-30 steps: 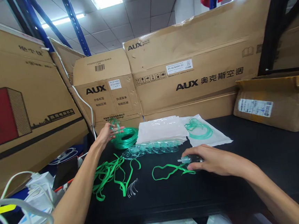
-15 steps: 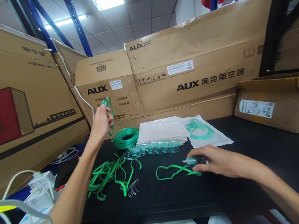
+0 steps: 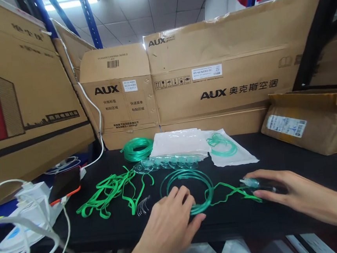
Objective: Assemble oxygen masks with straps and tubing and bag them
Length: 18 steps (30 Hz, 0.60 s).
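My left hand (image 3: 172,220) is at the near side of a coil of thin green tubing (image 3: 210,182) on the black table. Its fingers curl over the loops, and the thumb sticks out to the right. Farther right, my right hand (image 3: 275,186) holds a clear oxygen mask (image 3: 269,185) with a pale green connector, partly covered by the fingers. A green elastic strap (image 3: 229,194) trails left from the mask towards the coil. Behind the coil lies a row of clear mask parts (image 3: 167,163). Left of my left hand are a tangle of green straps (image 3: 106,193) and several thin metal strips (image 3: 143,206).
A second green tubing coil (image 3: 138,149) sits at the back beside stacked white bags (image 3: 177,143). Another bag (image 3: 233,158) has tubing on it. Cardboard boxes (image 3: 214,110) wall the back. A phone (image 3: 65,184) and white cables (image 3: 24,233) occupy the left; a brown carton (image 3: 312,123) stands right.
My left hand has come down from the back left with the tubing coil, which now lies on the table. My right hand has shifted right with the mask and strap.
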Motion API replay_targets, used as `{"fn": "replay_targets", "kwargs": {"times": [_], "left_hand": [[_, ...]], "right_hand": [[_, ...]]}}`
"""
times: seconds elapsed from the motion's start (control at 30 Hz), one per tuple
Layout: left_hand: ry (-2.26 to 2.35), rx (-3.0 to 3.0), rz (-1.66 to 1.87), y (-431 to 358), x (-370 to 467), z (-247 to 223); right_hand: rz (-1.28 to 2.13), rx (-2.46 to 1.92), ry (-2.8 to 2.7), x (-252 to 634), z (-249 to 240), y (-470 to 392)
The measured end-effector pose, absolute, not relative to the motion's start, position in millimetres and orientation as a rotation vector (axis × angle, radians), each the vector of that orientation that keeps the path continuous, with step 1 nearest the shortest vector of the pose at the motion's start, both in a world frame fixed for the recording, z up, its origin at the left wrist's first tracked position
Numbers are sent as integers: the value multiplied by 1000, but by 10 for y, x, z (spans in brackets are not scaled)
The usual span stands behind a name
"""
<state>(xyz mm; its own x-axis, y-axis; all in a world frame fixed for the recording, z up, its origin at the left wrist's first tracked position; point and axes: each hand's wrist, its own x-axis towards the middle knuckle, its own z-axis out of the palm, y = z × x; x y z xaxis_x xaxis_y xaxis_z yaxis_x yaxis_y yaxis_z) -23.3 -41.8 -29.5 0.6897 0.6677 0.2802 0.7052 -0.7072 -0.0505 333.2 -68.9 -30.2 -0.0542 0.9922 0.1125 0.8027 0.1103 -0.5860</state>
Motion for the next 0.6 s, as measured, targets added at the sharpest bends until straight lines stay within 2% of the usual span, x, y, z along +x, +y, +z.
{"fn": "replay_targets", "kwargs": {"times": [0.23,0.43,0.6], "left_hand": [[-1299,-2848,-529,-382,-525,-233],[-1170,-2888,-556,-162,-351,-27],[-999,-2831,-472,284,-81,3]], "right_hand": [[430,-1734,-1928,3285,-226,-644],[-74,-1717,-1932,3151,312,-552],[-551,-1443,-2145,2646,623,-587]]}}
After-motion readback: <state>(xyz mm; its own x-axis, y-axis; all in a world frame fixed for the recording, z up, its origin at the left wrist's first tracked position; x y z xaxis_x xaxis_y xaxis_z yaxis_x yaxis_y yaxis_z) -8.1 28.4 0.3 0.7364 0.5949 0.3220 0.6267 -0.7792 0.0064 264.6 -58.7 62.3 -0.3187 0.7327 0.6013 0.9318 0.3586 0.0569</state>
